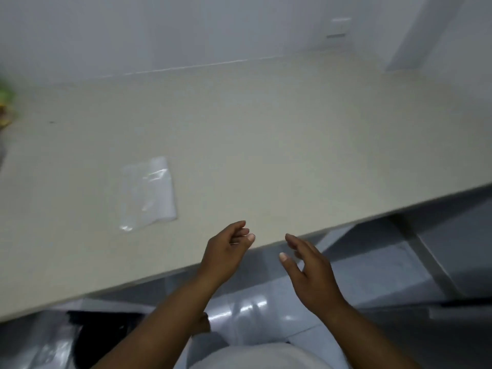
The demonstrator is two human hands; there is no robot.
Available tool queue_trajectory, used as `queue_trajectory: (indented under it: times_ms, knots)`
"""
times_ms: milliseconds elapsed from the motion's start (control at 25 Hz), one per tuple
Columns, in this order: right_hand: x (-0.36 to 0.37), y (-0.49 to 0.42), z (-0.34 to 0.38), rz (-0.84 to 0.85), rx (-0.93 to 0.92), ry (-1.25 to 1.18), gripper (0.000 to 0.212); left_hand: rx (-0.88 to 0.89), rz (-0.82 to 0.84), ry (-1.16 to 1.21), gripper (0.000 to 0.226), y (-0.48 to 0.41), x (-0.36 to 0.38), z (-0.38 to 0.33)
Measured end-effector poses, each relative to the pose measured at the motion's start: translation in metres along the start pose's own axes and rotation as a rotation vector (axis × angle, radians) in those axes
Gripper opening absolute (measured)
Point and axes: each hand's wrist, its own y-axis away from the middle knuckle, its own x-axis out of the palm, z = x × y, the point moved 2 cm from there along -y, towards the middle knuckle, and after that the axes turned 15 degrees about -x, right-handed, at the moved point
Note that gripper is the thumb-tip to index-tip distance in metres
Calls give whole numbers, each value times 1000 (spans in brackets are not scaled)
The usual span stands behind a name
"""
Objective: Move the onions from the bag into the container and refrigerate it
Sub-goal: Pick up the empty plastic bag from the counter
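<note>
- Both grips are empty: the left hand (226, 251) is loosely curled with its fingers apart over the near edge of the table (266, 142), and the right hand (310, 272) is spread open just off that edge, palm turned inward. Neither touches anything.
- On the table, a clear plastic bag (147, 193) lies flat and looks empty, well to the left of and beyond the left hand. No onions and no container show anywhere in this view, so I cannot tell where they are; the transfer may already be done.
- A blurred green and yellow object (6, 102) sits at the far left edge of the table; what it is cannot be made out.
- Judging from this, the step in hand is either fetching the container or finishing off.
- To do it well, find the container first, take it with both hands under its sides and keep it level on the way to the fridge.
- If the bag is to be cleared, pinch one corner; thin film slides on a smooth top.
</note>
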Motion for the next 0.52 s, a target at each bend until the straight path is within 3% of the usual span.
queue_trajectory:
  times_ms: [280, 520]
  knots:
    - [174, -130, 72, 229, 17, -57, 38, -212, -445, 81, 46, -46, -207, 73]
    - [256, -213, 90, 308, 161, 80, 46, -434, -500, -66, 57, -92, -280, 116]
